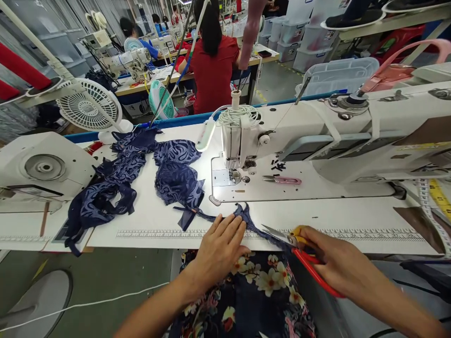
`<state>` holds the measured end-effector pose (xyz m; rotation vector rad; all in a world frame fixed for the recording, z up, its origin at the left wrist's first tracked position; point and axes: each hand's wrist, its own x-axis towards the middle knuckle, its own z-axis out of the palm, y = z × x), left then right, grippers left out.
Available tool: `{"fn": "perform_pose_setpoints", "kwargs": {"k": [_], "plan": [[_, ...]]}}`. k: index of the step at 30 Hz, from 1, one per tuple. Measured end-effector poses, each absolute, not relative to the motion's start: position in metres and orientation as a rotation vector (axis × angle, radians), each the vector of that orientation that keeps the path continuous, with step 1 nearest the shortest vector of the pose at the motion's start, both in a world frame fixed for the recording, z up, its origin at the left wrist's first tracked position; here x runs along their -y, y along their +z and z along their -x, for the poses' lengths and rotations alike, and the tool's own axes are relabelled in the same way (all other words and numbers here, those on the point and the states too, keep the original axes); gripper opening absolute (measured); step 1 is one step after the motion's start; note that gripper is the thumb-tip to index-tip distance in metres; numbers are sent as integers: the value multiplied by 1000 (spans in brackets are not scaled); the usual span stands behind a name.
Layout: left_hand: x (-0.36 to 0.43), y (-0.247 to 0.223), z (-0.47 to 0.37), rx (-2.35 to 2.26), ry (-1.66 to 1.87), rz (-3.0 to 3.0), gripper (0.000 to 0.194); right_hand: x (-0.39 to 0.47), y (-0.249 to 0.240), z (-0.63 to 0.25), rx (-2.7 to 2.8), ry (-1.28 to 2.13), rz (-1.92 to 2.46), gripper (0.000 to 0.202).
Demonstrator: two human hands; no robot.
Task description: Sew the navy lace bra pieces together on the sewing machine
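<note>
My left hand (223, 239) lies with fingers stretched out on a navy lace strip (244, 213) near the table's front edge. The strip runs left to a navy lace cup piece (178, 180) and right under the scissors. My right hand (331, 258) is closed around red-handled scissors (310, 270), whose blades point left over the strip. More navy lace garments (120, 178) are heaped at the left. Behind my hands stands a white sewing machine (243, 141), its needle area over a metal plate.
Pink-handled snips (282, 180) and small black scraps (278, 165) lie on the machine bed. Another machine (45, 169) and a white fan (89, 105) stand left. A person in red (214, 70) sits beyond the table. A measuring tape (439, 199) hangs right.
</note>
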<state>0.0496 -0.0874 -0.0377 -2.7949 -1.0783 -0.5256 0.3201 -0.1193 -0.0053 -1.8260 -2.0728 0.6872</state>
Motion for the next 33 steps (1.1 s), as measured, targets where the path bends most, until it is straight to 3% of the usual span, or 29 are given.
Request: {"fn": "perform_pose_setpoints", "kwargs": {"k": [7, 24, 28, 31, 33], "plan": [[123, -46, -57, 1451, -415, 2623, 61, 116, -5, -321, 2114, 648, 1928, 8], [124, -51, -12, 1717, -442, 2510, 78, 121, -5, -317, 1987, 726, 2054, 10], [125, -47, -16, 1610, -590, 2580, 66, 121, -6, -315, 1977, 663, 2064, 7], [134, -42, -29, 1509, -957, 2786, 40, 124, -6, -314, 2009, 702, 1970, 6], [141, -40, -43, 1729, -1211, 3066, 26, 129, -4, -314, 2010, 730, 1916, 4]]}}
